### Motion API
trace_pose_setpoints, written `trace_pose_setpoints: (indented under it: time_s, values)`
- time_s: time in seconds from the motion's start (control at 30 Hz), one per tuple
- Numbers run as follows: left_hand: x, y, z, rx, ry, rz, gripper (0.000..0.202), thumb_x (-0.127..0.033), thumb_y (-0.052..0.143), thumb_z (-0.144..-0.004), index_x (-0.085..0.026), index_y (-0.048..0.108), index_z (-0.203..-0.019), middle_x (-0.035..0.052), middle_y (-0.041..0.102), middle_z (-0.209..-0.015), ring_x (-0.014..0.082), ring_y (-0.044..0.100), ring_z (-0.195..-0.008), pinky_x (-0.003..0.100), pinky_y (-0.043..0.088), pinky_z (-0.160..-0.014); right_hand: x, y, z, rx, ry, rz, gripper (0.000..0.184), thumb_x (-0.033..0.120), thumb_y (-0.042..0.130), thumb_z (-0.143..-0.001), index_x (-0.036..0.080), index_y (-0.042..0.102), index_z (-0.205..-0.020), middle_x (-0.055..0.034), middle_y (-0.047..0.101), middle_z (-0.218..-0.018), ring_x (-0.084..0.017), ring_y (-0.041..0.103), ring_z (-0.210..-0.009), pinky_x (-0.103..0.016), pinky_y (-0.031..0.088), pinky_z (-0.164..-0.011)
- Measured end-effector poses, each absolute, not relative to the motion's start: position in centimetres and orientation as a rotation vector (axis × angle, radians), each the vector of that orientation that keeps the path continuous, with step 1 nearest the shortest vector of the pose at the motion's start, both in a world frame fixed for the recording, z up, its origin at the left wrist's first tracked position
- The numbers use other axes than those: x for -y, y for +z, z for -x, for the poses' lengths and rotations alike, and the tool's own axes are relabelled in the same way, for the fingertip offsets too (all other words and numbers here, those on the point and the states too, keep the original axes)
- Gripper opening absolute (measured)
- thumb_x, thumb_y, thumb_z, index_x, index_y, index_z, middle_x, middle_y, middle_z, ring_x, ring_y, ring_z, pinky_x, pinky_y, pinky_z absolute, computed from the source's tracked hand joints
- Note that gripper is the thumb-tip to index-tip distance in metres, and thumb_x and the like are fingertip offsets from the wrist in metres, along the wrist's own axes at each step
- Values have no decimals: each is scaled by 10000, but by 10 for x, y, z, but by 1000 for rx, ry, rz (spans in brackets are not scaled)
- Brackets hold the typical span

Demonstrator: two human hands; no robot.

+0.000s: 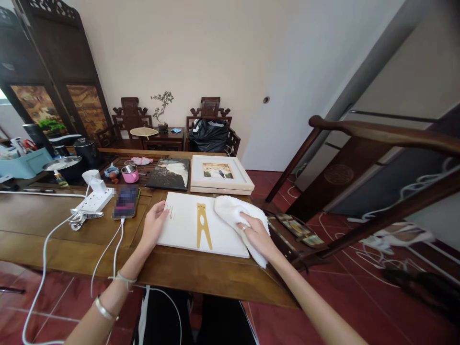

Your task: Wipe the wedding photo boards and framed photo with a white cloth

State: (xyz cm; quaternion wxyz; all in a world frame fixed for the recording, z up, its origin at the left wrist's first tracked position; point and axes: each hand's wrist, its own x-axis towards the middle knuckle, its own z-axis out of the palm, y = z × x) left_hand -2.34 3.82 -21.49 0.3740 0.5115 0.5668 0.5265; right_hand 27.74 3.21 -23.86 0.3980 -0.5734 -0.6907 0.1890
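Observation:
A flat white board [185, 227] with small print near its left side lies on the wooden table in front of me. On it shows a yellow cat-headed shape [201, 225] with two long legs; whether it is printed or a loose piece I cannot tell. My left hand [154, 223] grips the board's left edge, fingers bent around it. A white cloth [230, 208] is bunched in my right hand [256, 234], pressed onto the board's right part and hanging over its right edge. The cloth hides that corner of the board.
Behind the board sit a white-framed picture [247, 181] and a dark photo panel [158, 175]. Left of it are a phone [126, 201] on a cable, a power strip [97, 199] and a pink cup [130, 175]. A wooden chair [338, 172] stands close on the right.

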Motion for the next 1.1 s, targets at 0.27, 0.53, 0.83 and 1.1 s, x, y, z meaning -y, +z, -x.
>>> trace_pose_setpoints:
  time_s: [0.27,0.53,0.83,1.1]
  values:
    - [-11,-172,9,-1195,1445,-1172,516,-342,549,-781,-184,454,-1263,117,521,-1274,258,510,-1157,368,412,-947,-6,-218,-255,2013,422,1382,195,210,373,-785,194,565,-755,-59,662,-808,-236,599,-802,-372,470,-758]
    - [24,-145,-6,-1227,1435,-1320,509,-418,403,-873,-243,331,-1345,83,357,-1418,270,364,-1290,380,385,-1000,46,-168,-196,2300,378,782,152,83,460,-704,191,553,-756,-83,363,-1420,-254,224,-1346,-515,183,-1090]
    - [77,-115,-21,-1012,1506,-1294,655,-446,486,-827,-290,207,-1399,64,297,-1453,312,380,-1277,399,439,-955,63,-172,-192,2118,152,793,104,132,546,-702,220,587,-663,-67,482,-1331,-282,413,-1241,-469,412,-979]
    - [70,-188,-3,-1219,1349,-896,710,-313,618,-768,-269,253,-1376,117,306,-1447,273,283,-1337,415,316,-1055,45,-147,-222,1159,302,1208,220,318,732,-643,180,620,-774,-65,678,-749,-256,650,-752,-369,563,-652]
